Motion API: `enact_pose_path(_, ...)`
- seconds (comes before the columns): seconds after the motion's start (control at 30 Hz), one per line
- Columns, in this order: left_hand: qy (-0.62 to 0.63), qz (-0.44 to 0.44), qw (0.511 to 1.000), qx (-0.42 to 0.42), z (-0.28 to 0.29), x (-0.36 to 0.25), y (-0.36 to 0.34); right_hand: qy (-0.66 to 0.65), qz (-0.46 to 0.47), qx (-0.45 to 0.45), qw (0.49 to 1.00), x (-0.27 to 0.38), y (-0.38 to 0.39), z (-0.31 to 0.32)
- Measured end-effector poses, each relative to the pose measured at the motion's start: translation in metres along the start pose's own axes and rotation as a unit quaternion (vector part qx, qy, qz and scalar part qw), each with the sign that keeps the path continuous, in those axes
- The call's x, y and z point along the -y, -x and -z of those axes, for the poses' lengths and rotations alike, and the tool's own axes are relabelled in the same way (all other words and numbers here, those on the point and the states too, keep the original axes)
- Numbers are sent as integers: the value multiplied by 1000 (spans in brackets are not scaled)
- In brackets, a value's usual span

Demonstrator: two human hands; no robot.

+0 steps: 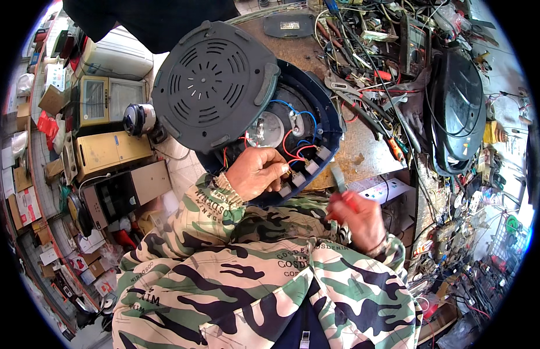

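A dark blue appliance base [334,125] lies open at the near edge of the bench, with red and blue wires [296,156] and several white blocks [312,167] inside. Its black vented cover [206,87] is tilted over its upper left part. My left hand [258,171] reaches into the base among the wires, fingers pinched on something small that I cannot make out. My right hand [360,221], right of and below the base, grips a red-handled tool [345,200] with a flat metal blade pointing up.
A worn wooden bench [366,151] carries tangled cables, pliers [354,102] and a black plastic housing [456,110] on the right. A white power strip [383,191] sits below its edge. Appliances [113,151] and boxes crowd the left; more clutter fills the lower right.
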State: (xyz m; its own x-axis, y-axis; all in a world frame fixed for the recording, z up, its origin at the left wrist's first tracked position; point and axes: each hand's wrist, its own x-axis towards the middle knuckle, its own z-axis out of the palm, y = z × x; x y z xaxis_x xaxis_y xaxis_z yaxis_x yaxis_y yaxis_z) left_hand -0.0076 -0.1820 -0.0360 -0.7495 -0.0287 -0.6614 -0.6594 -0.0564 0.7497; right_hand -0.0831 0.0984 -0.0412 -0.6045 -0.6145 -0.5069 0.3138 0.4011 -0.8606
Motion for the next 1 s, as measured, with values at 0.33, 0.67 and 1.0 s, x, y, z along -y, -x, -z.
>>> enact_pose_path(0.33, -141, -23, 990, 6, 3, -5, -9, 405, -66, -224, 884, -104, -161, 47)
enact_pose_path(0.67, -104, 12, 994, -8, 0, -3, -10, 88, 49, -177, 979, -39, -89, 8)
enact_pose_path(1.0, -191, -54, 979, -51, -9, 1, -7, -45, 26, 72, 996, -25, -39, -51)
